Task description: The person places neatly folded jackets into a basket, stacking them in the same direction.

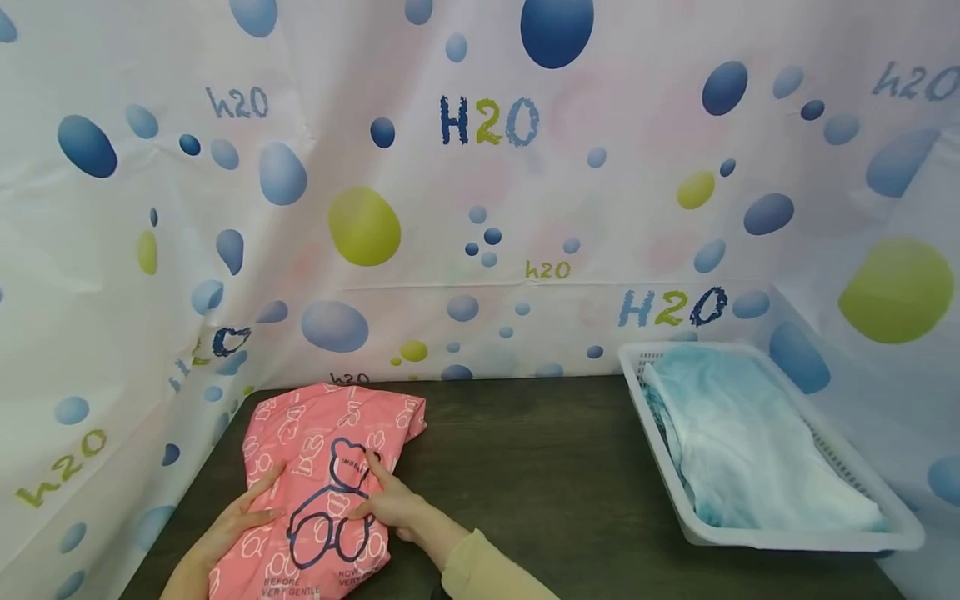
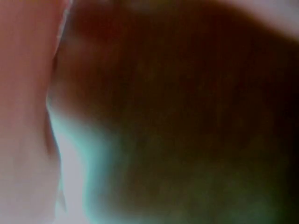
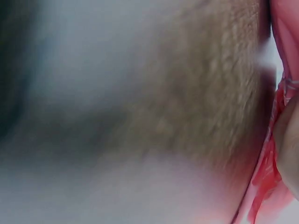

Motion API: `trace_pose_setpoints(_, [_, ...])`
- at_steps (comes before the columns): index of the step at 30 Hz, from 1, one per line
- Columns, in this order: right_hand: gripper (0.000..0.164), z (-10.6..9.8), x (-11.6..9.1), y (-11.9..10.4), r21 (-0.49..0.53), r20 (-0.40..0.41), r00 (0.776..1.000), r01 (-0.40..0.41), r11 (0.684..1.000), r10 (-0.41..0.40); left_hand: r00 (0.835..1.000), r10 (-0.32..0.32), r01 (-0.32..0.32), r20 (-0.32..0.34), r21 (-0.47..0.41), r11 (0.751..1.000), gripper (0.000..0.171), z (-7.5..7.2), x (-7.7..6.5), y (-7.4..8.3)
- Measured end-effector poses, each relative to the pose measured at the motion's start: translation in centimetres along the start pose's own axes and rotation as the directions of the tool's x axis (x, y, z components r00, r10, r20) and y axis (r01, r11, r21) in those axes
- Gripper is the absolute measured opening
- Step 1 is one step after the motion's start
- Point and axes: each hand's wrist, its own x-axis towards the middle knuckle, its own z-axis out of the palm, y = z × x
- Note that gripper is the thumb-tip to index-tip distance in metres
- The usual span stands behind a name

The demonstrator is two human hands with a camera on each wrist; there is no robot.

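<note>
A pink plastic bag, printed with white motifs and a dark blue bear in glasses, is at the front left of the dark table. The bag looks filled; its contents are hidden. My left hand holds its left side, with two fingers lying over the printed face. At the right edge my right hand grips the bag, two digits spread on the print and the others mostly hidden. In the right wrist view, a finger lies against the crumpled red-pink plastic. The left wrist view is blurred.
A white plastic basket stands at the table's right side, holding folded blue-and-white tie-dyed cloth. Behind and around the table hangs a white curtain with blue and green drops and H2O lettering.
</note>
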Motion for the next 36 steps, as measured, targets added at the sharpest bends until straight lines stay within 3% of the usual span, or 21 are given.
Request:
trace_pose_setpoints(2, [0.095, -0.2, -0.2, -0.1, -0.024, 0.001, 1.0, 0.026, 0.999, -0.025, 0.999, -0.02, 0.019, -0.027, -0.028, 0.999, 0.06, 0.4, -0.2, 0.1])
trace_pose_setpoints(5, [0.095, -0.6, -0.5, -0.2, -0.035, 0.002, 0.999, 0.054, 0.998, -0.054, 0.999, 0.002, -0.004, -0.044, -0.042, 0.999, 0.061, 1.2, -0.3, 0.4])
trace_pose_setpoints(9, [0.095, -1.2, -1.0, -0.6, -0.04, 0.018, 0.996, 0.09, 0.995, -0.089, 0.992, 0.108, -0.103, -0.063, 0.078, 0.992, 0.063, 2.3, -0.2, 0.8])
trace_pose_setpoints(13, [0.095, -1.9, -1.6, -1.2, -0.032, 0.06, 0.99, 0.131, 0.991, -0.129, 0.963, 0.253, -0.214, -0.097, 0.296, 0.931, 0.066, 3.5, 0.3, 1.2])
trace_pose_setpoints(15, [0.094, -2.3, -1.9, -1.6, -0.021, 0.08, 0.986, 0.146, 0.989, -0.144, 0.949, 0.302, -0.254, -0.093, 0.343, 0.904, 0.067, 4.1, 0.6, 1.5])
trace_pose_setpoints(20, [0.095, -3.7, -2.9, -2.7, -0.019, 0.119, 0.976, 0.185, 0.983, -0.182, 0.935, 0.354, -0.345, 0.004, 0.238, 0.908, 0.069, 5.8, 1.2, 2.2])
trace_pose_setpoints(23, [0.095, -4.6, -3.6, -3.3, -0.033, 0.134, 0.968, 0.216, 0.976, -0.21, 0.915, 0.402, -0.401, 0.043, 0.223, 0.888, 0.069, 7.0, 1.8, 2.6])
trace_pose_setpoints(24, [0.095, -4.9, -3.9, -3.5, -0.028, 0.143, 0.966, 0.223, 0.974, -0.217, 0.906, 0.422, -0.42, 0.046, 0.239, 0.876, 0.069, 7.5, 1.9, 2.8])
trace_pose_setpoints(29, [0.094, -6.4, -5.5, -4.7, -0.033, 0.172, 0.951, 0.265, 0.964, -0.256, 0.895, 0.445, -0.439, 0.031, 0.233, 0.868, 0.071, 9.8, 2.5, 3.6])
trace_pose_setpoints(34, [0.094, -8.6, -7.5, -6.1, 0.018, 0.222, 0.935, 0.279, 0.96, -0.276, 0.876, 0.482, -0.452, -0.019, 0.318, 0.834, 0.072, 12.6, 3.7, 4.3])
trace_pose_setpoints(36, [0.094, -9.7, -8.4, -6.6, 0.028, 0.243, 0.928, 0.283, 0.959, -0.281, 0.88, 0.473, -0.442, -0.036, 0.303, 0.844, 0.073, 13.8, 4.3, 4.4])
